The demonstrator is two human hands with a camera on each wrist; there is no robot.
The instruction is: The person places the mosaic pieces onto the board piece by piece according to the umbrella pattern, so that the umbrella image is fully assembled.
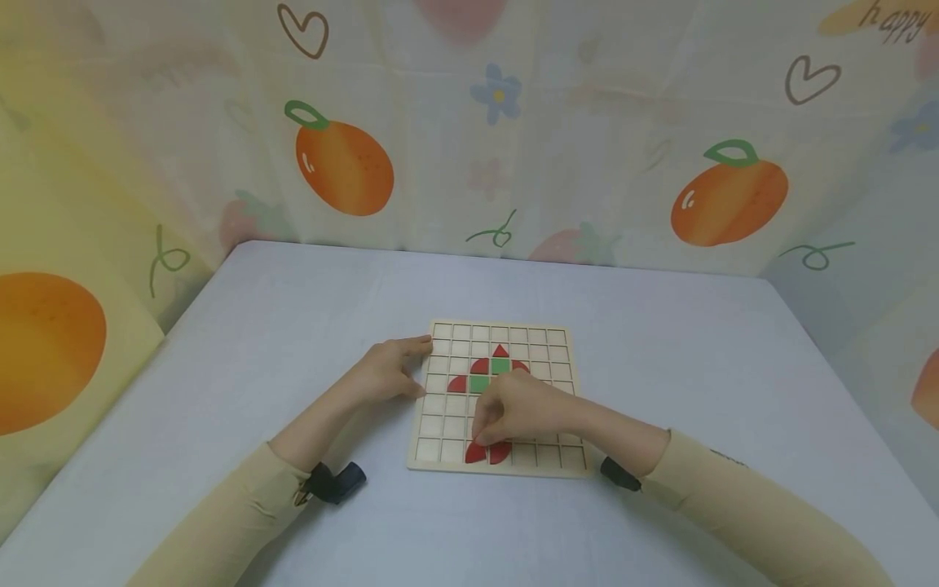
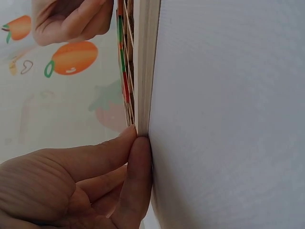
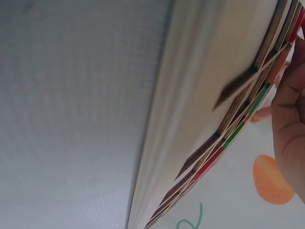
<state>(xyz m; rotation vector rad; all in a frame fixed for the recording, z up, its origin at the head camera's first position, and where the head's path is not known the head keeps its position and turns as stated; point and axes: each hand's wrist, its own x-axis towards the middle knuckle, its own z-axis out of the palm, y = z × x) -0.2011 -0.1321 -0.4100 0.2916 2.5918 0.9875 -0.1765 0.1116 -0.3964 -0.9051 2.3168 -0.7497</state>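
Note:
A pale wooden grid board point(image 1: 451, 428) lies flat on the table. At its left edge is my left hand point(image 1: 385, 371), with the thumb and fingers spread and their tips touching the side; the left wrist view shows the fingertips point(image 2: 140, 150) against the board's edge. My right hand point(image 1: 521, 408) reaches over the board with curled fingers, pinching a red leaf-shaped tile point(image 1: 475, 452) in the front row. Beside that tile sits a red curved tile point(image 1: 500, 453). Farther back are green square tiles point(image 1: 479, 384), red curved tiles point(image 1: 458, 384) and a red triangle tile point(image 1: 500, 351). The right hand hides the middle cells.
A white cloth covers the table point(image 1: 352, 302) around the board. Behind it hangs a curtain point(image 1: 557, 163) printed with oranges and hearts. Dark wrist devices point(image 1: 336, 483) are strapped at both sleeves, close to the tabletop.

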